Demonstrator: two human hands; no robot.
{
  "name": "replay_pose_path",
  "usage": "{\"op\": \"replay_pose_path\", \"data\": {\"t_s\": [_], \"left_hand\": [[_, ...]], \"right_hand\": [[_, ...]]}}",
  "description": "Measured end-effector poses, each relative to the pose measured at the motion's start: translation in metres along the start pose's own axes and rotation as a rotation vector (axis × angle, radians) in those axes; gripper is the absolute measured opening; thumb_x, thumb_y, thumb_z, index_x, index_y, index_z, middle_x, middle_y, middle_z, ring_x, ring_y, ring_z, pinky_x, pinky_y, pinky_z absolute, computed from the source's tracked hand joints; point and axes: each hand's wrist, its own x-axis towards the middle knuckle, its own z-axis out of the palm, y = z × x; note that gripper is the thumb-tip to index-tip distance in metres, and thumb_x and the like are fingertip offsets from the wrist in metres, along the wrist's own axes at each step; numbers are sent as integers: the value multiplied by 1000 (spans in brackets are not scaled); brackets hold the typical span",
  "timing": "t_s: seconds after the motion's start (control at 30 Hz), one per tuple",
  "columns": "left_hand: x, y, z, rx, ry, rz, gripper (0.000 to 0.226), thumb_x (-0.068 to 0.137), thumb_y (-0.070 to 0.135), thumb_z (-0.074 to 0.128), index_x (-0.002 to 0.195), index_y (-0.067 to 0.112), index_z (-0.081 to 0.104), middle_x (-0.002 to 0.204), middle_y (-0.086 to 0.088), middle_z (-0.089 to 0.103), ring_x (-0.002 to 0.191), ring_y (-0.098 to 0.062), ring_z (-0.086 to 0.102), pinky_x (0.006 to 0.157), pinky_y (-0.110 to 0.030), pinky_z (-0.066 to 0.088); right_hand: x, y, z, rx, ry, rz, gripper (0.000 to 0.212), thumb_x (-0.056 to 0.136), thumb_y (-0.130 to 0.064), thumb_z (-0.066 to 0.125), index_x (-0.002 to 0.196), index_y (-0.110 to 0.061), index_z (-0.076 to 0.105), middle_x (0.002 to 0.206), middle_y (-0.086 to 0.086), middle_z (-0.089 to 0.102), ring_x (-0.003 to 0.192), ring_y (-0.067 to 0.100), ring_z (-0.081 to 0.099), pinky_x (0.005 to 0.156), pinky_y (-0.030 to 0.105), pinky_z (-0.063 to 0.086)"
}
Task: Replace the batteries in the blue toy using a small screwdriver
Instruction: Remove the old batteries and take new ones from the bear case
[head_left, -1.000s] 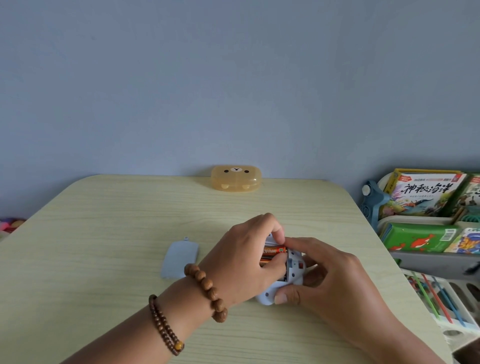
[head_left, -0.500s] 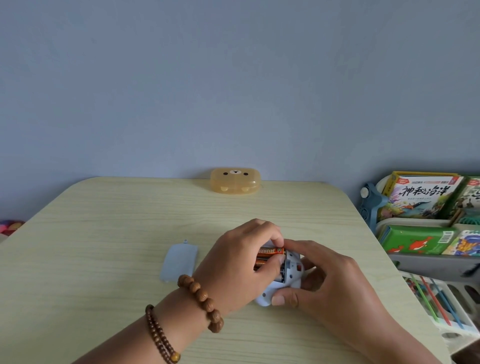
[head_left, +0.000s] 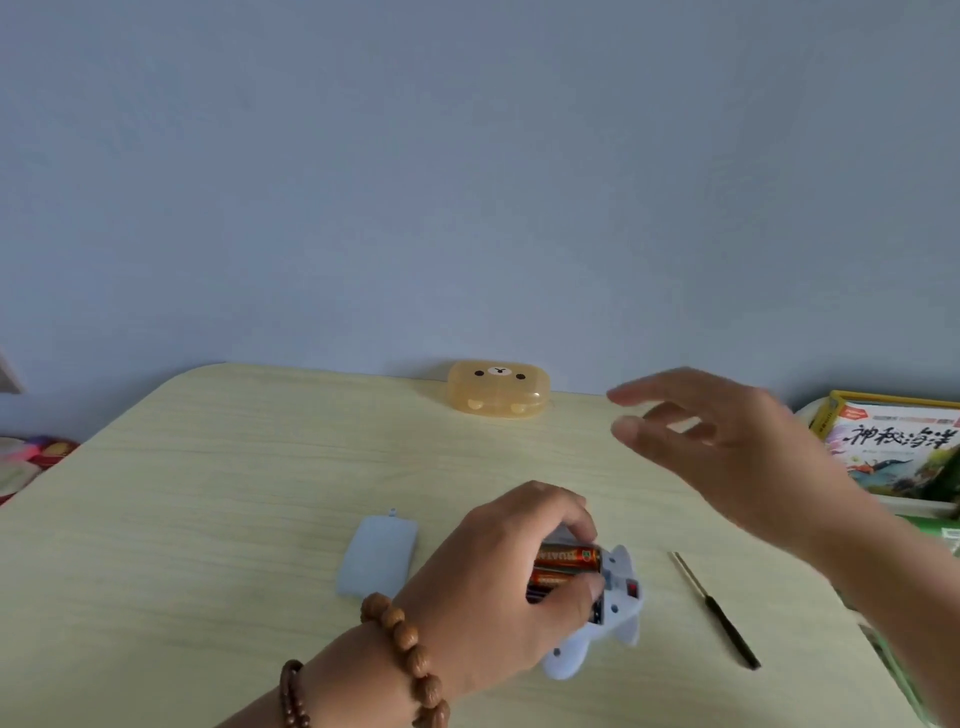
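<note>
Gripping the blue toy (head_left: 623, 618) low and centre in the frame, the left hand (head_left: 498, 582) curled its fingers and thumb over the two orange batteries (head_left: 569, 557) lying in the open bay, while the right hand (head_left: 727, 441) hovered at middle right, fingers loosely spread and holding nothing. That small plastic shell looked light, rigid and a bit slick, so a hold across its sides seemed safest. The slim screwdriver (head_left: 716, 610) lay just right of it, best pinched at the dark handle.
</note>
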Motion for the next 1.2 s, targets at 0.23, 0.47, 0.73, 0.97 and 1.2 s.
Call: {"op": "replay_pose_path", "data": {"t_s": [0.23, 0.47, 0.73, 0.97, 1.2], "left_hand": [[3, 3, -7, -2, -58, -12, 25, 86, 36, 65, 110, 35, 58, 130, 25, 52, 109, 2, 60, 82, -7, 48], [5, 1, -10, -29, -71, -5, 28, 88, 31, 69, 113, 35, 57, 130, 26, 51, 113, 5, 57, 85, -5, 45], [4, -2, -10, -77, -66, -36, 25, 88, 36, 67, 111, 38, 57, 131, 30, 50, 112, 5, 59, 84, -7, 47], [7, -9, -39, -283, 374, -55, 20, 77, 45, 74, 89, 33, 64, 107, 11, 73, 103, -9, 71, 91, -33, 58], [24, -19, -67, -570, 140, -179, 95, 53, 54, 91, 135, 26, 52, 130, 5, 67, 121, -10, 64, 90, -27, 56]], "right_hand": [[115, 22, 77, -442, -296, -120, 60, 90, -41, 70, 145, -34, 45, 148, -11, 47, 132, 14, 46, 104, 37, 45], [135, 30, 109, -525, -189, -194, 58, 85, -50, 67, 138, -33, 49, 134, -7, 47, 125, 21, 42, 94, 38, 51], [116, 28, 97, -265, -220, -10, 52, 77, -48, 76, 121, -36, 51, 124, -8, 59, 107, 13, 57, 86, 34, 51], [59, -2, 39, 73, -195, -11, 54, 74, -55, 80, 123, -51, 59, 116, -20, 64, 106, -1, 61, 91, 28, 52], [29, -27, 14, 201, -290, -147, 50, 78, -55, 71, 126, -46, 62, 124, -22, 66, 118, 1, 61, 101, 37, 52]]}}
